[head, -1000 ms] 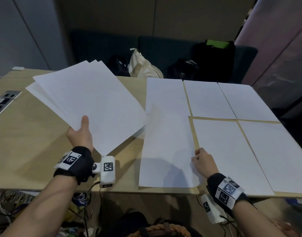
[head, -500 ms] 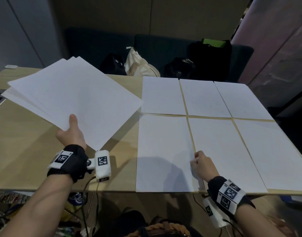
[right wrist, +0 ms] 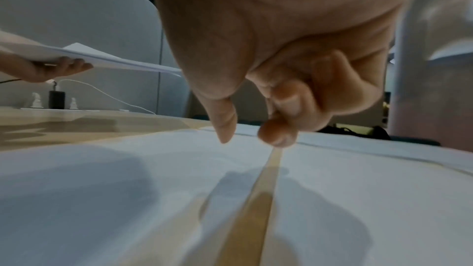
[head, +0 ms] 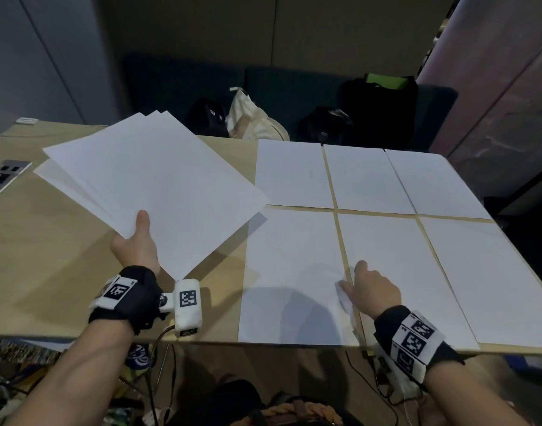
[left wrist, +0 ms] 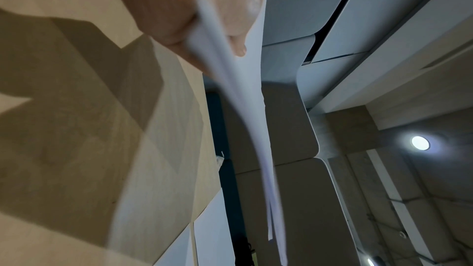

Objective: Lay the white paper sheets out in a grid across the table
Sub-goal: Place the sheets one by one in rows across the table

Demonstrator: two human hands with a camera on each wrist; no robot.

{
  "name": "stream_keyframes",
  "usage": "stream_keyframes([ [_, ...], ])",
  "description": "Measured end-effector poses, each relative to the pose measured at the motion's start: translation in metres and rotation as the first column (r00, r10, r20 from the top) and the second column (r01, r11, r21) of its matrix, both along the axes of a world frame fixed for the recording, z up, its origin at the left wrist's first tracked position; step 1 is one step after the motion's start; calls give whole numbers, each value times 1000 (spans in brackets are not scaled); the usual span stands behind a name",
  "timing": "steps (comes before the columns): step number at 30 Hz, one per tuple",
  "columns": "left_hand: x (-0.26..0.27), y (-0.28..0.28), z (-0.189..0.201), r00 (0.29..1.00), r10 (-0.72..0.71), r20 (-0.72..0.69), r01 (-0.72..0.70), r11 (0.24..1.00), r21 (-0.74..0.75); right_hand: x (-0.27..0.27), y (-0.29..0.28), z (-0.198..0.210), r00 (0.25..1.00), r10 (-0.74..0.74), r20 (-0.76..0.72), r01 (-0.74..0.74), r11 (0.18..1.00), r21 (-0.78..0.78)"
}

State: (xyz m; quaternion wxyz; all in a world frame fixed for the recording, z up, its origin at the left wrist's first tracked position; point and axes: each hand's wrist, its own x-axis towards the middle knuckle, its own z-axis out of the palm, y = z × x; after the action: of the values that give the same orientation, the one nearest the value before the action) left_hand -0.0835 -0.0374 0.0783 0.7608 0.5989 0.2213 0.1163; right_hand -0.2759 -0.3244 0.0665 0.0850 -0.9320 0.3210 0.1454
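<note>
My left hand (head: 137,241) grips a fanned stack of white sheets (head: 153,186) by its near corner, thumb on top, and holds it above the left half of the wooden table (head: 48,256). The left wrist view shows the stack (left wrist: 253,118) edge-on in that hand (left wrist: 204,45). Several sheets lie flat in a two-row grid on the right half. My right hand (head: 351,276) hovers over the narrow gap beside the front-left sheet (head: 291,256). In the right wrist view its thumb and index tip (right wrist: 252,132) sit just above the paper, loosely curled, holding nothing.
A power socket panel (head: 5,170) is set into the table's left edge. Behind the table's far edge, on a dark bench, lie a cream bag (head: 254,121) and black bags (head: 380,109). Bare wood shows left of the grid, under the stack.
The front-left sheet slid back off the sheet behind it and now lies flat in line. My right hand let go of its edge. The left hand kept the stack raised.
</note>
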Motion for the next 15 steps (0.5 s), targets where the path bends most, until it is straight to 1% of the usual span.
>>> stream_keyframes([
  [3,0,1,0,1000,-8,10,8,1000,-3,11,5,10,981,179,77,-175,983,-52],
  [5,-1,2,0,1000,-6,3,6,1000,0,20,12,7,948,308,82,-307,951,-20],
  [7,-3,2,0,1000,-4,-3,4,1000,0,27,19,0,921,387,44,-389,921,36],
  [9,-4,2,0,1000,-2,-12,2,1000,2,32,25,-8,908,418,-8,-417,906,75],
  [11,-6,3,-1,1000,-6,-17,6,1000,3,33,29,-16,901,431,-52,-426,901,79],
  [15,-8,4,-2,1000,-4,-24,5,1000,10,34,31,-21,911,407,-61,-400,911,98],
])
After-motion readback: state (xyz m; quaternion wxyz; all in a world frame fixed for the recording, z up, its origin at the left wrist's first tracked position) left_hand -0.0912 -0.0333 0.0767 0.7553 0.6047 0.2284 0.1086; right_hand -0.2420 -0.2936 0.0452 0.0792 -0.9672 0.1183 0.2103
